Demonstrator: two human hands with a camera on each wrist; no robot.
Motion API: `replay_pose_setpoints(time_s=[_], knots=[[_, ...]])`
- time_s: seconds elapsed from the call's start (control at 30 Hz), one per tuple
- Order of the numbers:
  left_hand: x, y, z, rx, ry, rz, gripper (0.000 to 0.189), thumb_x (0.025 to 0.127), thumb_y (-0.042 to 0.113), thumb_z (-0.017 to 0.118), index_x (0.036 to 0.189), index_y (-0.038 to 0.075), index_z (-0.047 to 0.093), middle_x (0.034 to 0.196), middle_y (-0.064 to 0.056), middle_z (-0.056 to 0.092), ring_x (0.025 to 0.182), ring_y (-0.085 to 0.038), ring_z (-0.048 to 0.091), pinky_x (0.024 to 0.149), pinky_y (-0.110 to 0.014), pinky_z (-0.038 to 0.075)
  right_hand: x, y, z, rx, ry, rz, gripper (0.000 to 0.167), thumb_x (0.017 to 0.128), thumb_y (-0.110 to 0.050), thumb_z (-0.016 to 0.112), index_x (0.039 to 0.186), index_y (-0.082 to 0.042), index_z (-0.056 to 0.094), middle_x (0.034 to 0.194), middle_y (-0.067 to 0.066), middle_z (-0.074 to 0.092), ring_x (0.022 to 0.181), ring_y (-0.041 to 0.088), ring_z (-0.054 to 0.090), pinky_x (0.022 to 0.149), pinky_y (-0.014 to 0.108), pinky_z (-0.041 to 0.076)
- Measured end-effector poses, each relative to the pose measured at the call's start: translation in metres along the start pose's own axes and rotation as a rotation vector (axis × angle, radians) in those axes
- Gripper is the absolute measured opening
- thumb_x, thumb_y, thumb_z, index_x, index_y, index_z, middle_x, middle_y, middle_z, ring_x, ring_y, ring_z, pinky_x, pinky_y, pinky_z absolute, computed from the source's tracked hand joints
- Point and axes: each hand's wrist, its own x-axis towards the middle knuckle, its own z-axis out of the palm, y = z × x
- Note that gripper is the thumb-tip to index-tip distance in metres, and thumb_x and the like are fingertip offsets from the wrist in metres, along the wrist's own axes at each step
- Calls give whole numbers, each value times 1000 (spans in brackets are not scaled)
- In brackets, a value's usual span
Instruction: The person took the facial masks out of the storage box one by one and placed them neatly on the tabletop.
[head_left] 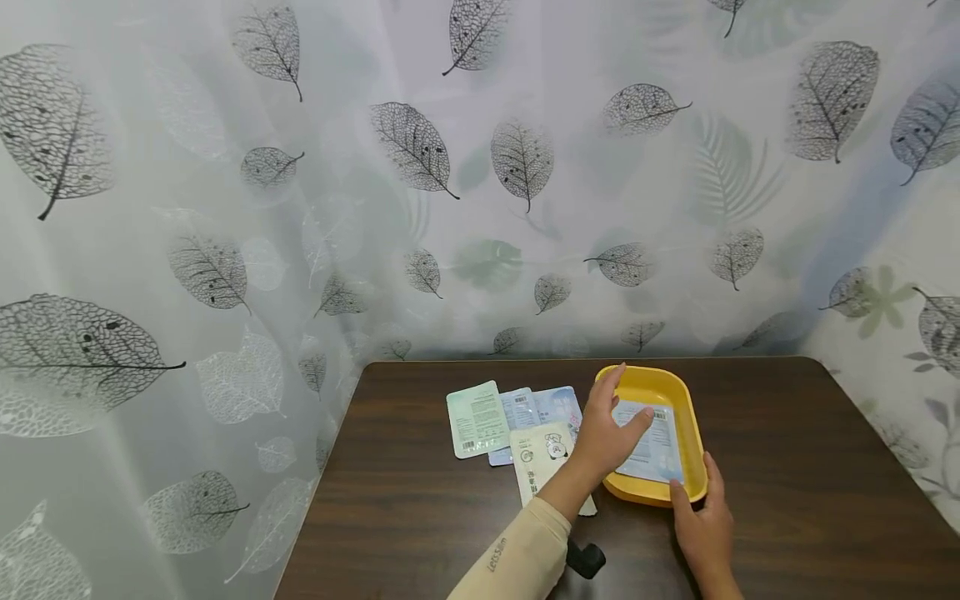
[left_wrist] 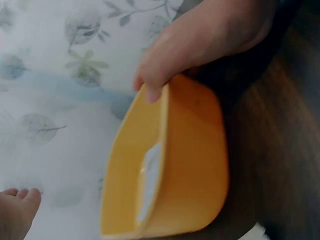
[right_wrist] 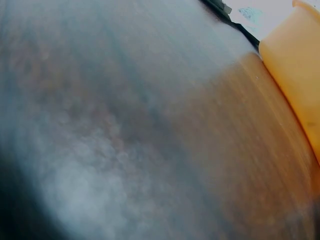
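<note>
A yellow plastic tray [head_left: 693, 425] lies on the dark wooden table, a pale blue flat packet [head_left: 656, 450] inside it. My right hand [head_left: 705, 529] grips the tray's near right corner, thumb over the rim and fingers along the outside. In the left wrist view, this hand [left_wrist: 195, 45] pinches the rim of the tray [left_wrist: 192, 165]. My left hand [head_left: 611, 433] is raised over the tray's left side, fingers and thumb spread with nothing between them. Some of its fingertips [left_wrist: 22, 195] show at the lower left of the left wrist view.
Left of the tray lie several flat packets: a green one [head_left: 477, 419], two bluish ones, and a cream one [head_left: 536, 462] partly hidden behind my left forearm. A black object [head_left: 585, 558] shows beside that forearm. A leaf-patterned curtain [head_left: 480, 208] hangs behind the table [head_left: 405, 517].
</note>
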Motion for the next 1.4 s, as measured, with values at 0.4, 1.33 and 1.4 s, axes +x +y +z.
replay_pose_setpoints(time_s=[0.4,1.33,1.4], knots=[[-5,-21,40,64,-30,-157,68,94,41,67,154,41,35,162,11,35,145,-13,43,117,-37,42,0,1,1,21,17,-37,79,101,-31,60,165,-22,15,162,27,34,141,50,39,110,70,32],[-4,-46,71,243,10,-513,73,82,48,75,147,31,49,169,-13,24,157,-42,17,121,-61,29,0,7,4,7,49,-78,77,101,-31,61,165,-21,20,158,30,38,138,50,43,106,68,36],[-3,-46,71,242,28,-522,71,81,47,75,146,31,51,168,-14,25,157,-42,17,121,-60,30,1,7,4,3,51,-78,77,100,-31,61,165,-21,20,158,29,38,138,50,43,107,68,35]])
